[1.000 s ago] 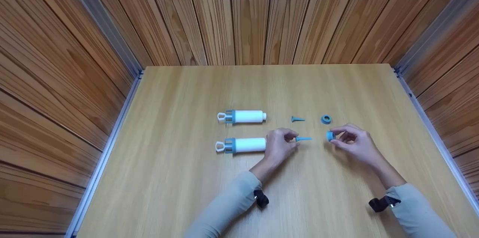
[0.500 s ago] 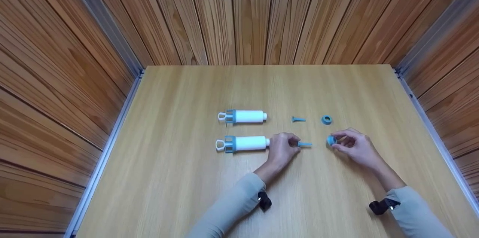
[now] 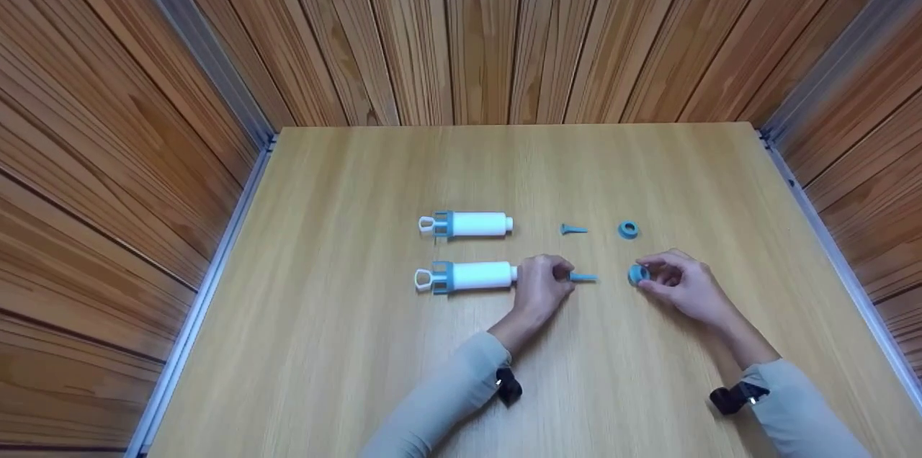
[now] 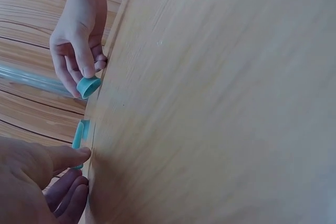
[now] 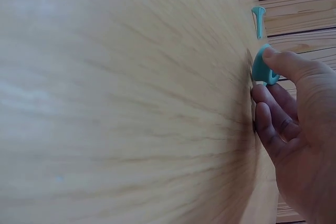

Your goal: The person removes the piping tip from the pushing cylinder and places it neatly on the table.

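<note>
My left hand [image 3: 540,289] pinches the wide end of a slim blue nozzle [image 3: 585,277], whose narrow tip points right in the head view. Between finger and thumb, my right hand [image 3: 684,285] holds a blue ring cap [image 3: 637,274], its opening partly visible in the left wrist view. A gap separates the nozzle tip from this ring. Just left of my left hand lies a white syringe-like cylinder [image 3: 481,276] with a blue collar and a white pull handle; its front end is partly hidden by the hand.
Farther back lie a second white cylinder [image 3: 479,224] with a pull handle, a second blue nozzle [image 3: 574,229] and another blue ring cap [image 3: 628,230], in a row. Wooden panels [image 3: 479,33] wall the table [image 3: 324,343] at back and sides.
My left hand has shifted slightly right and nearer with the nozzle, uncovering the near cylinder's front end. My right hand has lowered and turned the ring a little.
</note>
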A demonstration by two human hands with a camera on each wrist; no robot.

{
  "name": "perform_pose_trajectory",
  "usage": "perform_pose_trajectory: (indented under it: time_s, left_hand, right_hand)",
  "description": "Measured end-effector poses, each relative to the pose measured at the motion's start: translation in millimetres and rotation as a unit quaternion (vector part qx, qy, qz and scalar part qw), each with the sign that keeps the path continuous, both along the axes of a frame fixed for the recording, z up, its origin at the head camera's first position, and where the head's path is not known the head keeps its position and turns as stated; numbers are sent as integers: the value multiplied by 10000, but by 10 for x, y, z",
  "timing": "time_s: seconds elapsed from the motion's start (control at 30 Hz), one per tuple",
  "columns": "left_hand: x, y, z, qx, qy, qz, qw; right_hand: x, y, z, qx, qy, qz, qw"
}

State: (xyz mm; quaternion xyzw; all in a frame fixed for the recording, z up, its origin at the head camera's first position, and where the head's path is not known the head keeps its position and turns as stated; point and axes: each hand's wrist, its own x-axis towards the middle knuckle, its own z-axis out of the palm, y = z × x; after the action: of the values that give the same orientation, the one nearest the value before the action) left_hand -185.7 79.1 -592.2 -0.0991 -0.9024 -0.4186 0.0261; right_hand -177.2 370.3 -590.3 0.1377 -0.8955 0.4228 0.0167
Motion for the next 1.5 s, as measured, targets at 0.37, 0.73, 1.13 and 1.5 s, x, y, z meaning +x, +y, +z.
perform_pose_trajectory:
  time_s: [0.37, 0.73, 1.13, 1.5]
  left_hand:
    - [12, -20, -1, 425, -237, 16, 9988]
    - [19, -8, 2, 504, -257, 6, 9984]
    - [20, -37, 109, 541, -257, -6, 9982]
    - [-79, -143, 314, 1004, -454, 6, 9939]
  right_hand:
    - [-2, -14, -21, 40, 161, 48, 9999]
    - [-3, 1, -20, 81, 5, 47, 10000]
    - [-1, -7, 64, 36, -226, 92, 9997]
    - [-50, 27, 346, 152, -299, 100, 9994]
